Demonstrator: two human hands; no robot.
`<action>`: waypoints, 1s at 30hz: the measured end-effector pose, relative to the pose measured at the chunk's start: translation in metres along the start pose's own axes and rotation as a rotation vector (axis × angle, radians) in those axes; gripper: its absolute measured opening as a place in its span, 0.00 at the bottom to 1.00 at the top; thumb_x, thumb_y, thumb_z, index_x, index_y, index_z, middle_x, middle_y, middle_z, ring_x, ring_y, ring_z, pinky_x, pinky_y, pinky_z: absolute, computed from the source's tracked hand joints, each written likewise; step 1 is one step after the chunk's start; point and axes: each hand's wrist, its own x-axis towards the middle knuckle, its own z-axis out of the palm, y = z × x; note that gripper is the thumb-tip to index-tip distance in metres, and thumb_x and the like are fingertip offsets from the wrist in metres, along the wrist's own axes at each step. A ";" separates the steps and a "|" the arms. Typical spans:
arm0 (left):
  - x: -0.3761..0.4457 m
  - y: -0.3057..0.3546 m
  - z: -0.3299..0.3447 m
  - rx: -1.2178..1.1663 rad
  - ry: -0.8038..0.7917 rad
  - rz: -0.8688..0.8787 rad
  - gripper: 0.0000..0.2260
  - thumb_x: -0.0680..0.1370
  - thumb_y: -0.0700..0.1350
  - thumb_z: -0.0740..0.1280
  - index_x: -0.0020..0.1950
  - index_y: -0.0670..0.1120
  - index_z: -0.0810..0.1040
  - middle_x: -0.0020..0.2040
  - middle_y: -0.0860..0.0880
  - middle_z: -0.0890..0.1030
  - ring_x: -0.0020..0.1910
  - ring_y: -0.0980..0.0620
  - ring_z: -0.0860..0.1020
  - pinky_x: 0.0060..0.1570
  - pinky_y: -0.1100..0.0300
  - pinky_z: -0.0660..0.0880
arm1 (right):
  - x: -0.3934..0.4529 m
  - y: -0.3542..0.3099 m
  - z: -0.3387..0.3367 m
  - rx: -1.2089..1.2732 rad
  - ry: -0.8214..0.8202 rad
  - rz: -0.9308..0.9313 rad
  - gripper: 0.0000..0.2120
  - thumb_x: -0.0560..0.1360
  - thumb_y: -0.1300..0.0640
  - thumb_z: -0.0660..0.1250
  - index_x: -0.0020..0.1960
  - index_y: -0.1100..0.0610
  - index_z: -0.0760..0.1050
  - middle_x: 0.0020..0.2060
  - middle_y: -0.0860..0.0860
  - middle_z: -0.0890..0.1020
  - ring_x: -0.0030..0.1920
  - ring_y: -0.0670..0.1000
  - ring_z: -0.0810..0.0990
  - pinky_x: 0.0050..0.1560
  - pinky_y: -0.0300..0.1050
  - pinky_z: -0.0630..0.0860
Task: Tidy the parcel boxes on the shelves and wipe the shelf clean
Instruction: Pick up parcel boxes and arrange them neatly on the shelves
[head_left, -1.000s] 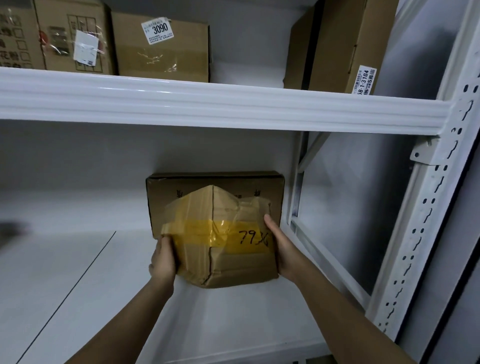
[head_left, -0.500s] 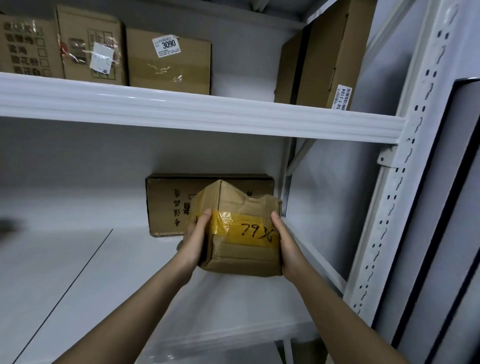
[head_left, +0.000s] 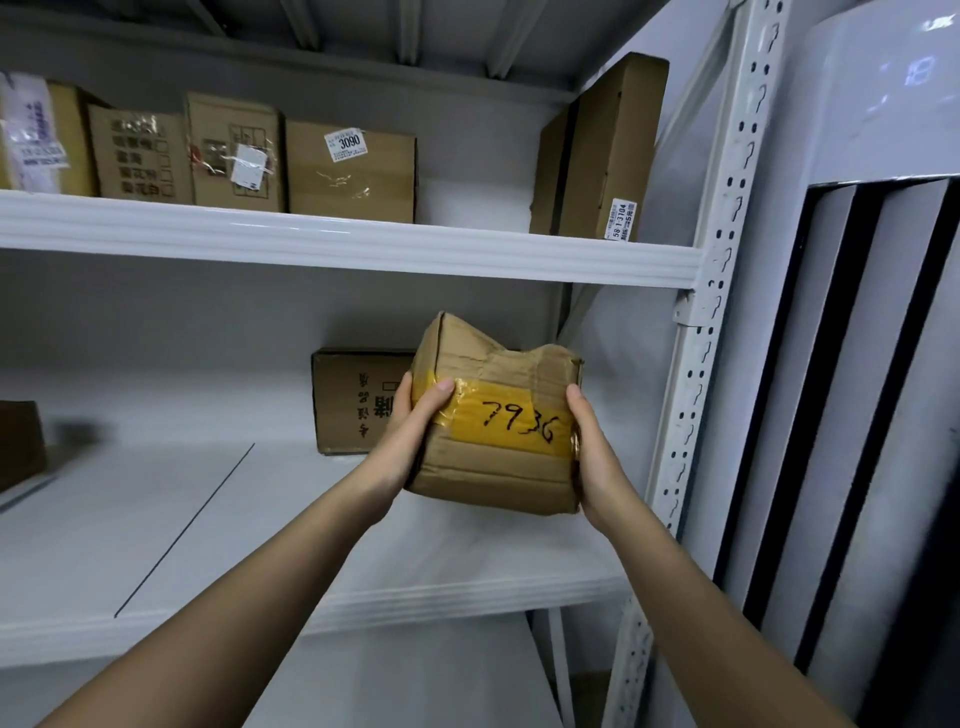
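Observation:
A crumpled brown parcel box (head_left: 498, 478) with yellow tape marked 7936 hangs in the air above the right end of the white middle shelf (head_left: 156, 519). My left hand (head_left: 410, 441) grips its left side and my right hand (head_left: 592, 457) grips its right side. Behind it, a flat cardboard box (head_left: 353, 400) with printed characters stands against the back wall, partly hidden by the held parcel.
The upper shelf (head_left: 337, 244) carries a row of several cardboard boxes (head_left: 350, 171) at the left and a tall box (head_left: 602, 150) at the right. A perforated white upright (head_left: 696, 364) bounds the right side. A dark box edge (head_left: 21, 441) shows at far left.
Both hands have lifted the parcel up off the shelf and toward me, turning its 7936 face forward. My left hand shifted higher on its side. The view tilted upward.

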 end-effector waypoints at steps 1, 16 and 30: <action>-0.002 0.003 -0.006 -0.060 0.034 -0.035 0.33 0.79 0.56 0.63 0.78 0.46 0.52 0.72 0.49 0.64 0.71 0.45 0.65 0.66 0.57 0.62 | -0.011 -0.007 0.003 -0.003 -0.005 -0.011 0.23 0.78 0.39 0.56 0.67 0.49 0.71 0.57 0.52 0.82 0.55 0.52 0.82 0.48 0.46 0.80; -0.074 0.122 0.005 -0.153 -0.181 -0.088 0.21 0.76 0.66 0.55 0.51 0.54 0.81 0.48 0.49 0.85 0.44 0.51 0.84 0.47 0.55 0.77 | -0.097 -0.103 0.078 -0.319 0.104 -0.535 0.31 0.73 0.40 0.64 0.73 0.47 0.61 0.66 0.46 0.73 0.66 0.46 0.73 0.70 0.49 0.66; -0.079 0.200 0.009 -0.155 -0.293 0.176 0.22 0.78 0.64 0.51 0.56 0.55 0.78 0.50 0.50 0.85 0.46 0.53 0.84 0.46 0.56 0.77 | -0.178 -0.161 0.115 -0.578 0.402 -0.918 0.46 0.64 0.31 0.58 0.77 0.47 0.49 0.76 0.44 0.58 0.75 0.46 0.57 0.74 0.55 0.57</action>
